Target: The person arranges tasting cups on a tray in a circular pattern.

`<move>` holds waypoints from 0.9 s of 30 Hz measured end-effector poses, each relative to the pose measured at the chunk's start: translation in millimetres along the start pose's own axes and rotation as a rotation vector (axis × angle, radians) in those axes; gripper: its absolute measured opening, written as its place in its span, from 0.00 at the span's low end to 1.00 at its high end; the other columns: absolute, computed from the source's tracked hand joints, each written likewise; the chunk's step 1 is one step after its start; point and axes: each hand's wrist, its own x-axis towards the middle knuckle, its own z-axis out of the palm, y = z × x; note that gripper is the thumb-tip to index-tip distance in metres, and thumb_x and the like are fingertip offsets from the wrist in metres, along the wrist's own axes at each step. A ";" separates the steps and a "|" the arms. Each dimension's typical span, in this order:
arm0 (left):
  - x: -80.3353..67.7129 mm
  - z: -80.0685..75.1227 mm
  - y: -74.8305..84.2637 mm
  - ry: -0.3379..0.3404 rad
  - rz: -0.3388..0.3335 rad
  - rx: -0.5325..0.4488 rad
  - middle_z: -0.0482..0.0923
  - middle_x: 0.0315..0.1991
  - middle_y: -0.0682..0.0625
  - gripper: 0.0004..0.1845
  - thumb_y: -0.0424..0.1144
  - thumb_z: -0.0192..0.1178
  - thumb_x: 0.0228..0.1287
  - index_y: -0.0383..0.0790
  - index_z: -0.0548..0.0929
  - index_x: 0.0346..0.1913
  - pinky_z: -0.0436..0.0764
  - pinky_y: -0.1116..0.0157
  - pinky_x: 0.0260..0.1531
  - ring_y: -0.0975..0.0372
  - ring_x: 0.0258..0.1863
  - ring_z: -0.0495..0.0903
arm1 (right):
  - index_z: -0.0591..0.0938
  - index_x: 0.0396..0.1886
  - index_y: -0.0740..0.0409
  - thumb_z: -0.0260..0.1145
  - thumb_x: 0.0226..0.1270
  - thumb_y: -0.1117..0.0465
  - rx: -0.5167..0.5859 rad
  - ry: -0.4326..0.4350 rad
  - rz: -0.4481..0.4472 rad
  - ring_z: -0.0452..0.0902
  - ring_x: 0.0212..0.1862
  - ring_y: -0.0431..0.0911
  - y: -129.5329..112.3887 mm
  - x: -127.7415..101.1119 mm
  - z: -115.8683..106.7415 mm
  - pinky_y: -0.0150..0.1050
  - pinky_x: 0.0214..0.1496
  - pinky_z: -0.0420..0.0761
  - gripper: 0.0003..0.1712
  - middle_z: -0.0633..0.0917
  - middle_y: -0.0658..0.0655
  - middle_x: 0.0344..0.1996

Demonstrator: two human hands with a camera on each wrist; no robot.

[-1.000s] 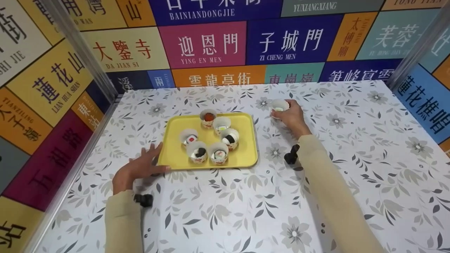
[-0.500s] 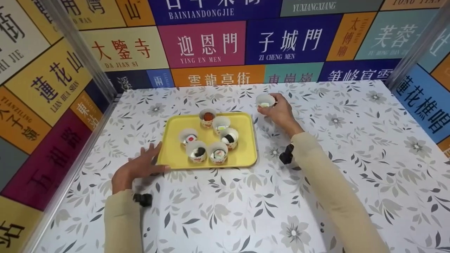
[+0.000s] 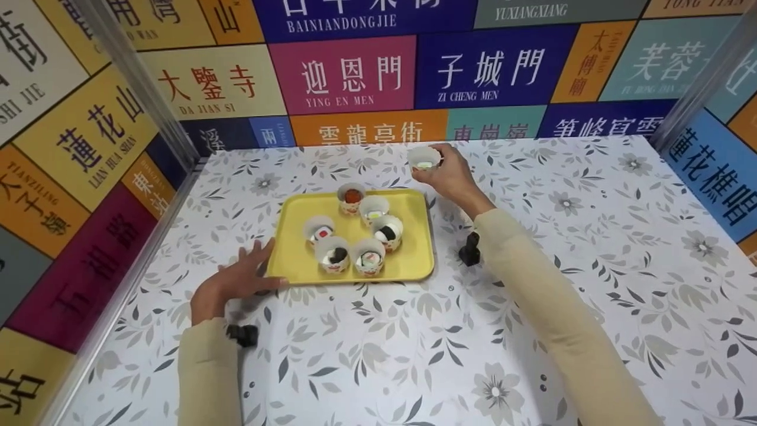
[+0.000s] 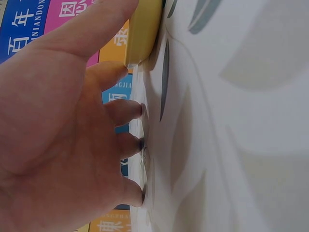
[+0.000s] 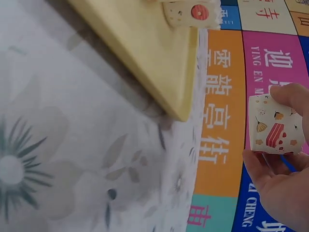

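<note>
Six paper cups stand clustered on the yellow tray, and a seventh paper cup is held above the floral tablecloth just past the tray's far right corner, pinched between thumb and curled fingers of the right hand. Left hand lies at the tray's near left corner, thumb along the rim, remaining fingers spread apart with tips pressed on the tablecloth.

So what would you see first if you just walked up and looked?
Probably the bright yellow tray in the middle of the flowery table, with six little paper cups on it. Next, the right hand holding another paper cup beyond the tray's far corner, and the colourful sign wall behind.
</note>
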 end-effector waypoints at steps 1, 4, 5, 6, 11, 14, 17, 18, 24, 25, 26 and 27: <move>0.1 -0.2 -0.2 0.000 -0.002 0.000 0.22 0.82 0.48 0.57 0.68 0.62 0.59 0.65 0.35 0.80 0.21 0.32 0.70 0.44 0.79 0.18 | 0.67 0.71 0.54 0.73 0.61 0.53 -0.003 -0.003 -0.011 0.77 0.51 0.48 -3.9 0.6 1.5 0.44 0.56 0.81 0.40 0.76 0.57 0.61; -0.2 -0.8 -0.4 0.003 -0.009 0.006 0.22 0.82 0.49 0.56 0.68 0.61 0.60 0.66 0.35 0.80 0.22 0.32 0.70 0.45 0.79 0.18 | 0.67 0.71 0.56 0.73 0.62 0.53 -0.025 -0.013 -0.043 0.76 0.51 0.49 -14.3 2.5 7.5 0.46 0.57 0.80 0.41 0.73 0.57 0.63; -0.4 -0.9 -0.3 0.003 -0.013 0.007 0.22 0.82 0.49 0.56 0.68 0.61 0.60 0.66 0.35 0.80 0.22 0.31 0.70 0.44 0.79 0.18 | 0.66 0.71 0.57 0.73 0.62 0.53 -0.041 -0.014 -0.050 0.76 0.52 0.50 -17.1 3.1 9.9 0.46 0.58 0.80 0.41 0.73 0.58 0.63; -0.6 -0.9 -0.2 0.003 -0.017 0.007 0.22 0.82 0.49 0.56 0.68 0.61 0.59 0.66 0.35 0.80 0.22 0.31 0.70 0.44 0.79 0.18 | 0.66 0.72 0.58 0.73 0.62 0.52 -0.059 -0.015 -0.053 0.75 0.54 0.50 -19.4 3.7 12.7 0.47 0.60 0.79 0.42 0.72 0.58 0.64; -1.5 0.3 -0.9 -0.003 -0.032 0.002 0.22 0.82 0.50 0.56 0.69 0.61 0.58 0.68 0.35 0.79 0.23 0.30 0.70 0.44 0.79 0.18 | 0.65 0.74 0.58 0.73 0.62 0.48 -0.143 -0.031 -0.055 0.70 0.65 0.53 -27.9 3.8 29.2 0.49 0.68 0.75 0.45 0.68 0.60 0.70; -2.6 0.9 -1.4 -0.004 -0.036 -0.007 0.22 0.82 0.51 0.56 0.69 0.62 0.58 0.69 0.35 0.79 0.24 0.30 0.70 0.45 0.79 0.18 | 0.65 0.74 0.57 0.72 0.62 0.47 -0.163 -0.057 -0.061 0.69 0.69 0.53 -32.2 2.6 39.3 0.50 0.71 0.73 0.45 0.67 0.60 0.72; -2.9 1.5 -1.6 0.001 -0.034 -0.013 0.22 0.82 0.51 0.56 0.69 0.62 0.58 0.68 0.35 0.79 0.23 0.31 0.70 0.45 0.79 0.18 | 0.66 0.74 0.57 0.72 0.62 0.46 -0.167 -0.076 -0.084 0.68 0.71 0.53 -37.6 1.9 48.7 0.50 0.72 0.72 0.45 0.67 0.59 0.73; -2.6 1.6 -1.7 0.002 -0.030 -0.012 0.22 0.82 0.50 0.57 0.69 0.62 0.58 0.68 0.35 0.79 0.23 0.31 0.70 0.44 0.79 0.18 | 0.66 0.74 0.57 0.72 0.62 0.46 -0.166 -0.080 -0.092 0.68 0.71 0.53 -39.8 1.6 51.7 0.49 0.72 0.72 0.44 0.67 0.59 0.73; 0.4 1.6 -2.8 0.021 0.040 0.025 0.23 0.82 0.43 0.59 0.68 0.63 0.58 0.61 0.35 0.81 0.23 0.28 0.69 0.41 0.79 0.19 | 0.68 0.72 0.58 0.73 0.62 0.46 -0.175 -0.072 -0.136 0.69 0.68 0.53 -52.6 -1.4 69.5 0.49 0.71 0.72 0.43 0.70 0.59 0.69; 0.8 1.5 -3.1 0.024 0.048 0.030 0.24 0.82 0.42 0.59 0.68 0.63 0.58 0.60 0.35 0.81 0.23 0.28 0.69 0.40 0.79 0.19 | 0.69 0.72 0.58 0.73 0.62 0.46 -0.174 -0.074 -0.138 0.69 0.67 0.53 -54.3 -1.8 72.7 0.48 0.71 0.72 0.43 0.70 0.60 0.69; 1.2 1.4 -3.6 0.026 0.051 0.033 0.24 0.82 0.42 0.59 0.68 0.63 0.59 0.60 0.35 0.81 0.23 0.28 0.69 0.40 0.79 0.19 | 0.68 0.72 0.58 0.73 0.62 0.47 -0.172 -0.077 -0.138 0.70 0.67 0.53 -55.9 -2.2 76.2 0.48 0.71 0.72 0.43 0.70 0.60 0.69; 1.3 1.6 -3.8 0.025 0.042 0.026 0.24 0.82 0.43 0.59 0.68 0.63 0.58 0.61 0.35 0.81 0.23 0.29 0.69 0.41 0.79 0.19 | 0.68 0.72 0.58 0.73 0.62 0.46 -0.170 -0.086 -0.133 0.70 0.66 0.53 -57.5 -2.7 79.6 0.48 0.71 0.73 0.43 0.69 0.60 0.69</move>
